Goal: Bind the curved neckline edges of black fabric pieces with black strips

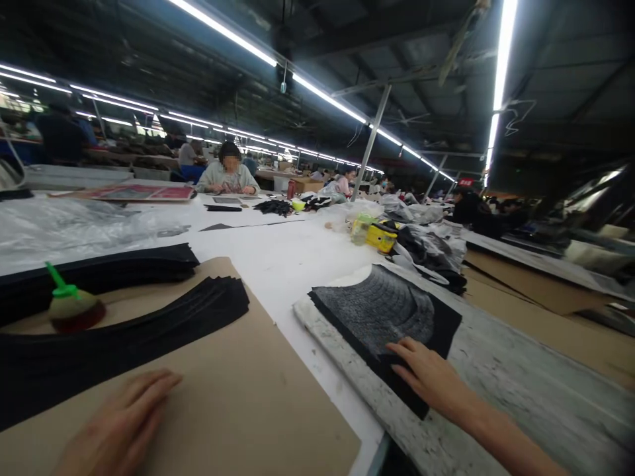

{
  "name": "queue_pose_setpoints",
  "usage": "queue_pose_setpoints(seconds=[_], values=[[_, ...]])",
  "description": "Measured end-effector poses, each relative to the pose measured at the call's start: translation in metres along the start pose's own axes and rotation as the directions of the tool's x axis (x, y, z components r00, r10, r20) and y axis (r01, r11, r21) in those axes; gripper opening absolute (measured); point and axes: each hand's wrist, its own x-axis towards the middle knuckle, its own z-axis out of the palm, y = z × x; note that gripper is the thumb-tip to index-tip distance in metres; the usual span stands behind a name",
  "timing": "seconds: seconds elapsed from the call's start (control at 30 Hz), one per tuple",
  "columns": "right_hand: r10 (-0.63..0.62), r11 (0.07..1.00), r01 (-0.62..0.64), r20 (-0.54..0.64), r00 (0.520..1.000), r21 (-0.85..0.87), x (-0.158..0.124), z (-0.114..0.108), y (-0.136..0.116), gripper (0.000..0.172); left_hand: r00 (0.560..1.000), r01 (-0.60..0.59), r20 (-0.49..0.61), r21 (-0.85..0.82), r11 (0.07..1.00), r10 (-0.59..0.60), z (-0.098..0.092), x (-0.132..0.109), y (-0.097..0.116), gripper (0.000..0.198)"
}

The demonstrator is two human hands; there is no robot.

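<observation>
Black and dark grey felt pieces (381, 317), cut with one curved side and fanned in a stack, lie at centre right of the head view on a pale speckled board (516, 390). The right hand (426, 377) comes in from the lower right and lies flat on the stack's near corner. Its fingers are stretched out and pressing down, not curled round anything. The stack's lower point sits close to the board's near-left edge. Bare board runs to the right and far side of the hand.

At lower left, the left hand (119, 423) is blurred. It rests palm down with fingers extended on a large brown cardboard sheet (238, 396) and holds nothing. To its right the cardboard is bare as far as its right edge. Just above the hand a long fanned stack of black curved strips (124, 344) crosses the sheet, and a second black stack (99, 274) lies beyond it. Between the two stands a small squat bottle with a green nozzle (72, 304).

A strip of white table top (282, 258) separates cardboard and board. Further back are clear plastic sheeting (74, 228) at the left, a yellow box (381, 237) and a heap of dark fabric (426, 254). A seated co-worker (228, 173) is at the far end.
</observation>
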Motion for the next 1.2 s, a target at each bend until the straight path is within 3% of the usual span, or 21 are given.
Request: queue_pose_setpoints(seconds=[0.03,0.1,0.23,0.33,0.43,0.63,0.73,0.8,0.87,0.93,1.07,1.2], values=[[0.008,1.000,-0.008,0.015,1.000,-0.011,-0.010,0.005,0.014,0.030,0.990,-0.115,0.078,-0.067,0.991,0.120,0.008,0.010,0.028,0.032],[0.004,1.000,-0.003,0.031,0.999,-0.030,-0.024,0.014,0.027,0.033,0.927,-0.277,0.197,-0.215,0.937,0.319,0.021,0.035,0.090,0.040],[-0.022,0.998,0.023,0.020,1.000,-0.066,-0.025,0.026,0.025,0.030,0.836,-0.286,0.317,-0.445,0.849,0.448,0.047,0.087,0.210,0.054],[-0.046,0.996,0.046,0.002,0.999,-0.080,-0.018,0.029,0.024,0.022,0.767,-0.328,0.366,-0.483,0.812,0.527,0.074,0.116,0.263,0.062],[-0.066,0.995,0.065,-0.020,0.998,-0.072,-0.015,0.032,0.027,0.026,0.743,-0.347,0.392,-0.469,0.812,0.543,0.099,0.129,0.283,0.063],[-0.064,0.994,0.073,-0.102,0.993,0.082,-0.016,0.040,0.037,0.024,0.801,-0.287,0.391,-0.411,0.865,0.452,0.112,0.127,0.295,0.047],[0.037,0.972,0.003,-0.169,0.985,0.233,-0.019,0.039,0.054,0.020,0.812,-0.282,0.393,-0.383,0.880,0.431,0.111,0.126,0.302,0.041],[0.168,0.930,-0.083,-0.215,0.962,0.357,-0.023,0.035,0.078,0.018,0.818,-0.283,0.392,-0.360,0.889,0.420,0.110,0.126,0.307,0.037],[0.338,0.849,-0.182,-0.246,0.908,0.496,-0.031,0.029,0.112,0.017,0.820,-0.293,0.392,-0.337,0.895,0.416,0.111,0.127,0.312,0.034],[0.514,0.729,-0.260,-0.254,0.819,0.634,-0.044,0.020,0.153,0.020,0.819,-0.310,0.387,-0.321,0.895,0.422,0.113,0.128,0.317,0.029],[0.764,0.500,-0.291,-0.258,0.592,0.816,-0.081,-0.002,0.236,0.018,0.836,-0.313,0.365,-0.296,0.903,0.409,0.119,0.128,0.330,0.017],[0.888,0.404,-0.286,-0.297,0.352,0.869,-0.116,-0.027,0.289,0.021,0.848,-0.324,0.331,-0.297,0.899,0.414,0.126,0.130,0.343,0.012]])
